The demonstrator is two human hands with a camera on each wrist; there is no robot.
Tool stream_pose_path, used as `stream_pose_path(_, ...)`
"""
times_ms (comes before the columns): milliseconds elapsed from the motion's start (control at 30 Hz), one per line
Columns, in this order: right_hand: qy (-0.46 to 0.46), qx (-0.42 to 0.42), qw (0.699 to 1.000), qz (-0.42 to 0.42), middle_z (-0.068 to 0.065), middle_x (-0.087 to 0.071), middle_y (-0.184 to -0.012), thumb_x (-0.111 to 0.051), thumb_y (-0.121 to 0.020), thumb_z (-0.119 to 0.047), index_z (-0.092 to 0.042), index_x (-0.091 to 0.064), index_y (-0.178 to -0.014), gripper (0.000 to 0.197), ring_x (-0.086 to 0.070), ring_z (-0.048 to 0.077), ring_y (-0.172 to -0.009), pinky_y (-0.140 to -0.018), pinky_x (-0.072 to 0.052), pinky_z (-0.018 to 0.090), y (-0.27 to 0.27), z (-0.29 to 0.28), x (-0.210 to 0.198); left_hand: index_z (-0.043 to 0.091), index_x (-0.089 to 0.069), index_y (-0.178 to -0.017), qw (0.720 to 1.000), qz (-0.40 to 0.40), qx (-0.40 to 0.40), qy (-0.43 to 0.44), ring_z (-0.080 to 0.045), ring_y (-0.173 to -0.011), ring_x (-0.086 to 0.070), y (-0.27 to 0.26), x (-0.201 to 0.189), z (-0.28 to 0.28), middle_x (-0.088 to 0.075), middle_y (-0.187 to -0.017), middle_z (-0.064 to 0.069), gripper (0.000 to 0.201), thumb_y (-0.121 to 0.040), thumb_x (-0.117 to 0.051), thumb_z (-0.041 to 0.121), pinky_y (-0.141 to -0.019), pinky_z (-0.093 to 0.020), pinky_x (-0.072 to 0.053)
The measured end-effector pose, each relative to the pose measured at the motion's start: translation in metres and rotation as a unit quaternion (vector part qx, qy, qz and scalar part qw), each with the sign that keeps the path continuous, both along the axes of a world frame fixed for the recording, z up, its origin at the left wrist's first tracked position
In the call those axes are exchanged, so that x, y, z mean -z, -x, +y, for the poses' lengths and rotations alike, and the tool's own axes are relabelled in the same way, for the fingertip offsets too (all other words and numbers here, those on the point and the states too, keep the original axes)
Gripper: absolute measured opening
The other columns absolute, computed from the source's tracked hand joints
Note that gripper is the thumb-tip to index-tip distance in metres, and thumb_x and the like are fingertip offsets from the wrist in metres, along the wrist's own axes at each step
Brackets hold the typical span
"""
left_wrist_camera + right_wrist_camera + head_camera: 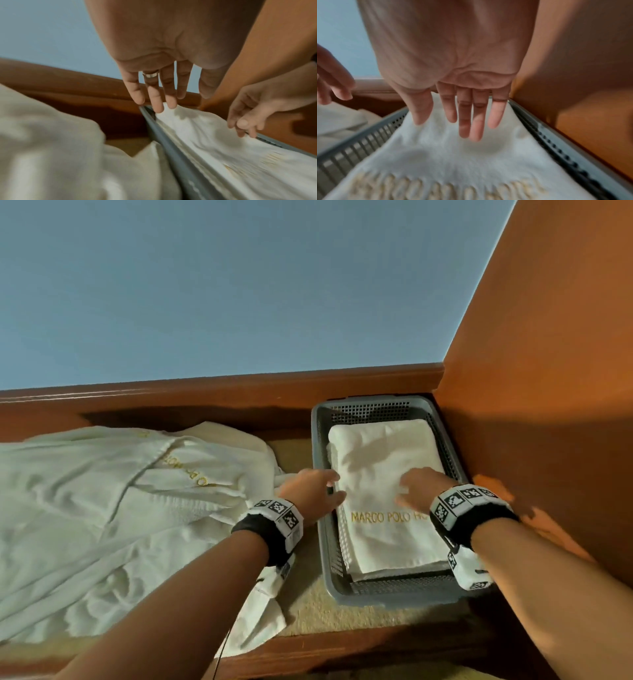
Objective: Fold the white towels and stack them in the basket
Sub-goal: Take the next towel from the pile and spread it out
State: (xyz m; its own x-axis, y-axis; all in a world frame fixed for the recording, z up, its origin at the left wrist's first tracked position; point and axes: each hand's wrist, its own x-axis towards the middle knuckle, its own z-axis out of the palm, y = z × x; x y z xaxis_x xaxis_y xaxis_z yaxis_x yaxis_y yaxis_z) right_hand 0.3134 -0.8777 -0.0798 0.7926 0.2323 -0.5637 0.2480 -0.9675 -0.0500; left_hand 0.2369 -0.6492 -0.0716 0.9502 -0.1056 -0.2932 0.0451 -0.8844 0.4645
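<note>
Hands are hovering apart, empty, fingers straight: right hand (419, 486) over the folded towel (383, 474) in the grey basket (323, 542); left hand (310, 489) is crossing the rim, nearer the unfolded towels (102, 501) (lying leftward).

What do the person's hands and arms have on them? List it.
Both forearms are bare, with no sleeves. Each wrist has a black band topped by white blocks printed with black-and-white square code markers. A thin dark cable hangs below the left arm. The left hand wears a silver ring.
</note>
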Motion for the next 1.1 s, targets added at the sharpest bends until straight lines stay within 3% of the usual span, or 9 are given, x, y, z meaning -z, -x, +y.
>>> stream_pose_path(67, -0.053, -0.002, 0.998, -0.02, 0.005, -0.063, -0.119, -0.055, -0.094, -0.04, -0.013, -0.064, -0.118, 0.038, -0.06, 0.026, -0.109, -0.092, -0.049, 0.035, -0.002, 0.024, -0.017, 0.023, -0.063, -0.125, 0.998, -0.041, -0.05, 0.005, -0.016, -0.107, -0.063, 0.003, -0.017, 0.038, -0.066, -0.123, 0.005, 0.035, -0.096, -0.058, 0.043, -0.094, -0.035, -0.051)
stream_pose_path(200, -0.13, -0.014, 0.99, -0.055, -0.001, -0.064, -0.088, -0.057, -0.093, -0.036, -0.018, -0.065, -0.081, 0.023, -0.062, 0.022, -0.089, -0.078, -0.047, 0.032, -0.003, 0.084, -0.045, 0.023, -0.068, -0.116, 0.984, -0.099, -0.15, -0.011, -0.017, -0.101, -0.065, 0.017, -0.053, 0.121, -0.069, -0.11, 0.007, 0.028, -0.096, -0.058, 0.04, -0.09, -0.035, -0.052)
stream_pose_path(333, -0.166, -0.053, 0.982, -0.068, 0.0, -0.066, -0.091, -0.057, -0.093, -0.038, -0.015, -0.071, -0.091, 0.027, -0.063, 0.018, -0.087, -0.084, -0.053, 0.038, 0.005, 0.153, -0.073, 0.024, -0.064, -0.12, 0.971, -0.098, -0.188, -0.11, -0.017, -0.101, -0.063, 0.031, -0.074, 0.2, -0.068, -0.113, 0.006, 0.031, -0.097, -0.054, 0.042, -0.083, -0.034, -0.052)
stream_pose_path(533, -0.188, -0.064, 0.978, -0.067, 0.0, -0.066, -0.089, -0.056, -0.092, -0.038, -0.02, -0.068, -0.091, 0.021, -0.064, 0.019, -0.083, -0.081, -0.056, 0.042, 0.032, 0.271, -0.079, 0.025, -0.056, -0.127, 0.959, -0.029, -0.141, -0.242, -0.022, -0.115, -0.057, 0.048, -0.053, 0.289, -0.057, -0.127, 0.001, 0.04, -0.094, -0.054, 0.047, -0.087, -0.039, -0.05)
stream_pose_path(667, -0.172, -0.074, 0.98, -0.066, 0.004, -0.066, -0.113, -0.05, -0.094, -0.035, -0.021, -0.066, -0.112, 0.028, -0.063, 0.024, -0.1, -0.09, -0.053, 0.042, 0.048, 0.346, -0.07, 0.022, -0.052, -0.126, 0.965, 0.003, -0.083, -0.251, -0.025, -0.114, -0.056, 0.054, -0.025, 0.326, -0.055, -0.124, -0.003, 0.046, -0.093, -0.053, 0.053, -0.087, -0.041, -0.05)
stream_pose_path(767, -0.167, -0.075, 0.98, -0.08, 0.002, -0.057, -0.136, -0.048, -0.097, -0.029, -0.026, -0.054, -0.135, 0.038, -0.055, 0.023, -0.121, -0.1, -0.046, 0.037, 0.059, 0.39, -0.057, 0.017, -0.062, -0.114, 0.965, -0.006, -0.018, -0.261, -0.027, -0.104, -0.061, 0.048, -0.018, 0.344, -0.062, -0.114, -0.006, 0.03, -0.096, -0.05, 0.038, -0.081, -0.038, -0.049)
stream_pose_path(900, -0.133, -0.108, 0.975, -0.142, -0.003, -0.045, -0.146, -0.054, -0.095, -0.032, -0.032, -0.04, -0.144, 0.051, -0.039, 0.022, -0.133, -0.108, -0.033, 0.039, 0.072, 0.427, -0.052, 0.016, -0.065, -0.099, 0.975, -0.056, 0.041, -0.213, -0.028, -0.087, -0.064, 0.049, -0.026, 0.367, -0.066, -0.097, -0.006, 0.024, -0.1, -0.041, 0.021, -0.068, -0.034, -0.044)
stream_pose_path(1000, -0.114, -0.134, 0.973, -0.152, -0.007, -0.047, -0.139, -0.055, -0.092, -0.044, -0.038, -0.048, -0.132, 0.041, -0.031, 0.023, -0.131, -0.107, -0.026, 0.045, 0.076, 0.446, -0.062, 0.015, -0.063, -0.089, 0.979, -0.158, 0.068, -0.105, -0.026, -0.073, -0.06, 0.061, -0.046, 0.394, -0.066, -0.084, -0.004, 0.027, -0.099, -0.04, 0.022, -0.06, -0.033, -0.043)
stream_pose_path(1100, -0.121, -0.109, 0.981, -0.108, -0.004, -0.054, -0.114, -0.049, -0.097, -0.047, -0.038, -0.064, -0.094, 0.018, -0.031, 0.019, -0.118, -0.104, -0.023, 0.045, 0.074, 0.458, -0.082, 0.013, -0.072, -0.101, 0.963, -0.238, 0.118, -0.034, -0.024, -0.069, -0.063, 0.075, -0.073, 0.421, -0.069, -0.086, -0.002, 0.021, -0.098, -0.051, 0.018, -0.058, -0.03, -0.045)
